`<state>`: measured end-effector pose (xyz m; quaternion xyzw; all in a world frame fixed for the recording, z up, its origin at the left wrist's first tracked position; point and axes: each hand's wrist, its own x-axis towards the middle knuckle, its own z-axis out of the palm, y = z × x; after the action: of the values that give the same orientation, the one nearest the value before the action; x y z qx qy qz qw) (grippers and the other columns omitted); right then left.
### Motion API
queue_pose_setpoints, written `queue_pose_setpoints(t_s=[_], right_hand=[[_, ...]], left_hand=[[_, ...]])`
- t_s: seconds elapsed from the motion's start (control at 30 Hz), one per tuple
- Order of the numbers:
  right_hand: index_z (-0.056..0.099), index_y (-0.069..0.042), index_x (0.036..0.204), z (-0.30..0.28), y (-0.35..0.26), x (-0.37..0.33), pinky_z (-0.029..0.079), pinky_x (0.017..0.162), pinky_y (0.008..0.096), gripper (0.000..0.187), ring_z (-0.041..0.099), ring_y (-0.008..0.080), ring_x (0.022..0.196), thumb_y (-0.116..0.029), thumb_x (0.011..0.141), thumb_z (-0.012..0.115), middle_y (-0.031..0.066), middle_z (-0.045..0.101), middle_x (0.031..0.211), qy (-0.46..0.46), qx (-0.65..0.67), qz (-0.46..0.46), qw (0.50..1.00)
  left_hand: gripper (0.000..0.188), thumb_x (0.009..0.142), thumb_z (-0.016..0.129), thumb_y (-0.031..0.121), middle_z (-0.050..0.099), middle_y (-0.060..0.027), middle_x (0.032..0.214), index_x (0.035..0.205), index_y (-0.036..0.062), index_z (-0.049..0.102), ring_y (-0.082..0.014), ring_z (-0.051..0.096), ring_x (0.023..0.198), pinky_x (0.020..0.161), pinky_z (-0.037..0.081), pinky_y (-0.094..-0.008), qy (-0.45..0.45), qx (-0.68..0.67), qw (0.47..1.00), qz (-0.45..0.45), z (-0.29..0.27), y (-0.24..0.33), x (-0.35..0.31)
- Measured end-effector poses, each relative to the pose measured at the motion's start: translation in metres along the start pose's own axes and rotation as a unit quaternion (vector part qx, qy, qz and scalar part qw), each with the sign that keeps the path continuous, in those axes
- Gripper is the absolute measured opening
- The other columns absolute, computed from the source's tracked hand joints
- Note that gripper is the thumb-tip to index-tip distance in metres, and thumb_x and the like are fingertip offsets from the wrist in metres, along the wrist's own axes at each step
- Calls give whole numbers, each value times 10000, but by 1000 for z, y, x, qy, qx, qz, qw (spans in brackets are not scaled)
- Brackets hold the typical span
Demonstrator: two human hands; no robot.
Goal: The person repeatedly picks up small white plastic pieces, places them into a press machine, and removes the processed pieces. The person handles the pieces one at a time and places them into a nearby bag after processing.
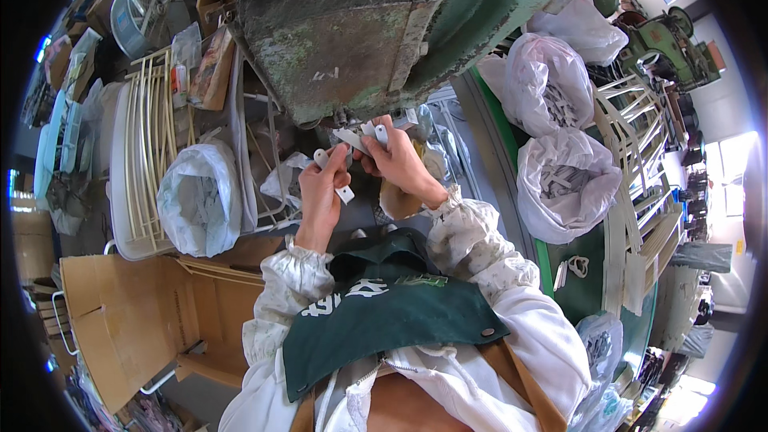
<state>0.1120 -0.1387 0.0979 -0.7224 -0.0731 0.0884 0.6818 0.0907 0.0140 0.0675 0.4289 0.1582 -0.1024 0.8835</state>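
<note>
My left hand (320, 196) is closed around a flat pale metal strip (345, 194), whose lower end has a small hole. A rounded end with a hole also sticks out above that thumb. Close beside it, my right hand (400, 166) grips several similar flat strips (381, 137), with one pale piece reaching toward the left hand. Both hands are raised in front of my chest, just below the worn green machine (344, 40). Fingers hide the middle of the strips, so I cannot tell whether the two hands' pieces touch.
A white bag of small strips (200, 200) stands at left beside a tub of long rods (144, 240). Further bags (572, 220) sit on the green bench (588, 292) at right, near stacked long strips (640, 232). An open cardboard box (120, 320) lies at lower left.
</note>
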Motion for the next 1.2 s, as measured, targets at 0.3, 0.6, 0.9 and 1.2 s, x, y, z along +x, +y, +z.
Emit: queue_pose_setpoints(t_s=[0.3, 0.6, 0.9, 1.2], right_hand=[[479, 29, 959, -44, 60, 54, 542, 606, 372, 81, 647, 318, 718, -17, 893, 472, 183, 639, 833, 14, -78, 26, 996], [529, -13, 943, -26, 221, 170, 459, 693, 459, 233, 584, 396, 797, -97, 748, 625, 179, 628, 845, 20, -480, -154, 863], [561, -31, 960, -32, 217, 165, 459, 691, 421, 234, 584, 327, 775, -125, 765, 648, 139, 633, 841, 8, -485, -154, 861], [593, -48, 978, -53, 215, 165, 459, 689, 384, 236, 585, 258, 753, -153, 781, 670, 100, 637, 836, 22, -467, -151, 871]], left_hand=[[107, 830, 675, 89, 496, 37, 593, 772, 15, 624, -39, 374, 462, 434, 255, -219, 65, 38, 997, 26, -20, -7, 18], [363, 969, 481, 271, 600, -47, 827, 1106, -25, 640, -144, 550, 688, 661, 436, -260, 26, 168, 985, 34, -41, -12, -5], [346, 968, 533, 288, 556, 11, 731, 1170, 28, 641, -96, 471, 634, 621, 419, -242, 9, 356, 931, 83, -68, 8, -38], [308, 931, 586, 123, 585, -10, 818, 1217, 7, 594, -64, 484, 685, 617, 399, -202, -1, 200, 979, 37, -69, -14, -31]])
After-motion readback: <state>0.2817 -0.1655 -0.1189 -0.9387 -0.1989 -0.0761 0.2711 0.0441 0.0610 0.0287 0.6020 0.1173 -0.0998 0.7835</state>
